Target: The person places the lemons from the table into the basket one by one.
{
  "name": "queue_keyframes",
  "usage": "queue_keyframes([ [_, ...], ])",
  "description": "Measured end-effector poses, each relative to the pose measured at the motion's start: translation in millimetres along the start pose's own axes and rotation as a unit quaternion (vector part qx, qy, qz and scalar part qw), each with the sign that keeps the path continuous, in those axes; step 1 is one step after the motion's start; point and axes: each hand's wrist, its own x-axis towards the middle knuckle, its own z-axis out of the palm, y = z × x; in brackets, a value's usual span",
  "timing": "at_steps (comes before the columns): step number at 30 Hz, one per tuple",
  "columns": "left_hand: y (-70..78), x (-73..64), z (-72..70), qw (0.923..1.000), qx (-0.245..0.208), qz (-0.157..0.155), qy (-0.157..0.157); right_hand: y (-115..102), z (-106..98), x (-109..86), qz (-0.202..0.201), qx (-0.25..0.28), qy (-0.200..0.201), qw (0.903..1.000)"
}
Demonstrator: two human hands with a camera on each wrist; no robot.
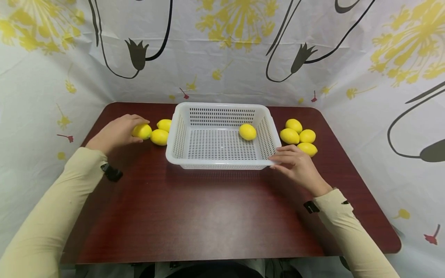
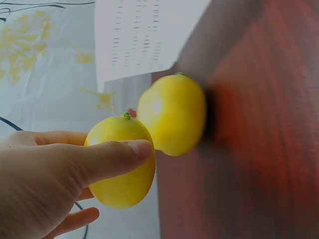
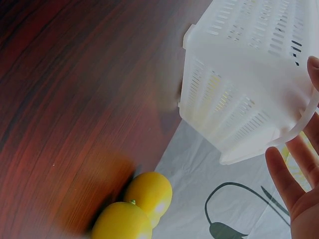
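Observation:
My left hand (image 1: 119,132) holds a lemon (image 1: 141,131) at the table's left, with the thumb across its side in the left wrist view. Two more lemons, a near one (image 1: 159,137) and a far one (image 1: 164,124), lie between it and the basket. The white plastic basket (image 1: 222,162) stands upright at the middle back, one lemon (image 1: 248,132) inside toward the right. At its near right corner my right hand (image 1: 299,166) grips the rim, fingers over the edge and thumb on the outer side. The right wrist view shows that rim (image 3: 299,127) between thumb and fingers.
Several lemons (image 1: 289,136) lie grouped right of the basket, beside and behind my right hand. Everything rests on a dark red wooden table (image 1: 208,216) with rounded corners. A white cloth (image 1: 222,85) with flower prints hangs behind and at both sides.

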Motion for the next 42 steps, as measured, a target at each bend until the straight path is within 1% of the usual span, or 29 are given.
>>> queue_keyframes([
  [4,2.1,6.8,-10.9,1.0,0.002,0.002,-0.001,0,0,-0.3,0.0,0.0,0.0,1.0],
  [6,3.8,9.4,-16.8,0.9999,0.001,0.01,0.002,0,0,-0.5,0.0,0.001,0.001,1.0],
  [13,10.6,23.9,-35.2,0.9997,0.009,0.024,-0.003,1,0,-0.7,0.0,0.002,-0.002,1.0],
  [19,22.3,30.2,-50.9,0.9971,-0.002,0.071,0.026,1,-1,-0.9,0.003,0.0,-0.005,1.0],
  [21,26.5,31.0,-54.7,0.9963,-0.003,0.08,0.031,1,-1,-1.2,0.003,0.0,-0.007,1.0],
  [25,32.8,32.5,-59.0,0.9962,-0.004,0.082,0.03,1,-1,-1.0,0.002,0.001,-0.008,1.0],
  [28,35.2,33.7,-59.7,0.9966,-0.005,0.078,0.027,1,-1,-0.3,0.001,0.001,-0.008,1.0],
  [34,36.7,36.0,-59.8,0.9972,-0.005,0.071,0.022,0,-2,0.0,0.001,0.0,-0.007,1.0],
  [42,39.9,39.7,-61.8,0.9971,-0.005,0.073,0.022,0,-3,-0.8,0.003,-0.001,-0.007,1.0],
])
